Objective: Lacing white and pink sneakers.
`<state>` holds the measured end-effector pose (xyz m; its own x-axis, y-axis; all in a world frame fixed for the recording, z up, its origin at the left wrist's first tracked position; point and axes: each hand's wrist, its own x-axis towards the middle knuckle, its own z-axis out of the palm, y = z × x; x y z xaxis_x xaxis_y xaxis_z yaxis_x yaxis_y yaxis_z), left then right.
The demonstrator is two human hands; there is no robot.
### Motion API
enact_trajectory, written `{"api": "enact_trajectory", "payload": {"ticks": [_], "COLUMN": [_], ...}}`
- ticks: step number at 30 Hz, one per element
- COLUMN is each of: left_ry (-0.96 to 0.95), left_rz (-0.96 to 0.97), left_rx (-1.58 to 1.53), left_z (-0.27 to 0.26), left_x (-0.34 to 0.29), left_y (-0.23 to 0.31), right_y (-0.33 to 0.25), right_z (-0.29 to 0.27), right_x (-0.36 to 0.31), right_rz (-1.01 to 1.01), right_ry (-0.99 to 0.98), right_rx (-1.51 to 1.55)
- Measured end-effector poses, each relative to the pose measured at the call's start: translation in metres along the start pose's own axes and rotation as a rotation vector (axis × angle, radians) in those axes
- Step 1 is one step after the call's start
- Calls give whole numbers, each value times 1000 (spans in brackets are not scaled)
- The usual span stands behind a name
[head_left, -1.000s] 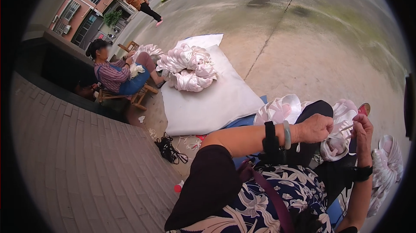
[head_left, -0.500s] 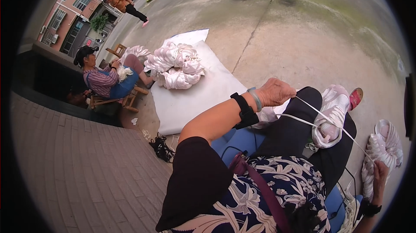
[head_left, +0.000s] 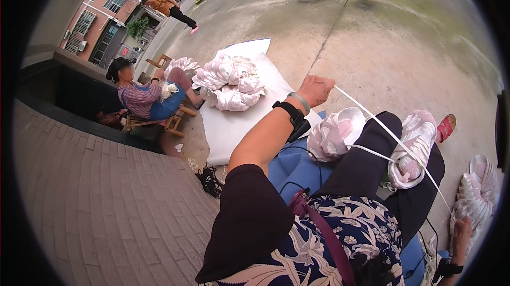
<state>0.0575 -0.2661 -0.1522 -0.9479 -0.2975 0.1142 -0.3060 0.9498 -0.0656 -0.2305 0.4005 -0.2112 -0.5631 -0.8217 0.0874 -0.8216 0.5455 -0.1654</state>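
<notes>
A white and pale pink sneaker [head_left: 419, 145] rests on my dark-trousered knees. My left hand [head_left: 317, 90] is raised to the left of it, fingers pinched on a white shoelace [head_left: 374, 120]. The taut lace runs diagonally across the sneaker to my right hand [head_left: 461, 237], low at the right edge, whose closed fingers grip its other stretch. A second strand loops from beside my left thigh to the sneaker's opening. Under my left forearm, more pink-white shoes [head_left: 336, 134] sit against the thigh, partly hidden. The right hand is nearest a bundle of white shoes [head_left: 474, 193].
A ring of bundled white shoes [head_left: 231, 84] lies on a white sheet [head_left: 226, 142] on the concrete. Beyond it, a seated co-worker [head_left: 143, 94] handles white laces on a bamboo chair. Black cords [head_left: 210, 181] lie by the tiled wall [head_left: 111, 195]. Another person [head_left: 170, 9] stands farther off.
My left hand has pulled up and to the left, drawing the lace longer. My right hand is slightly lower. The shoes beside my left thigh show more. The whole view has shifted a little.
</notes>
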Motion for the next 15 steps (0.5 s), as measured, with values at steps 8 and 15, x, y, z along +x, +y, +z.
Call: {"api": "enact_trajectory", "payload": {"ticks": [8, 15], "left_ry": [-143, -561], "left_rz": [-518, -550], "left_rx": [-540, -1358], "left_z": [-6, 19], "left_x": [48, 16], "left_y": [33, 164], "right_y": [-21, -164], "right_z": [-36, 21], "right_x": [87, 104], "right_rz": [594, 840], "right_ry": [194, -92], "right_rx": [961, 1573]}}
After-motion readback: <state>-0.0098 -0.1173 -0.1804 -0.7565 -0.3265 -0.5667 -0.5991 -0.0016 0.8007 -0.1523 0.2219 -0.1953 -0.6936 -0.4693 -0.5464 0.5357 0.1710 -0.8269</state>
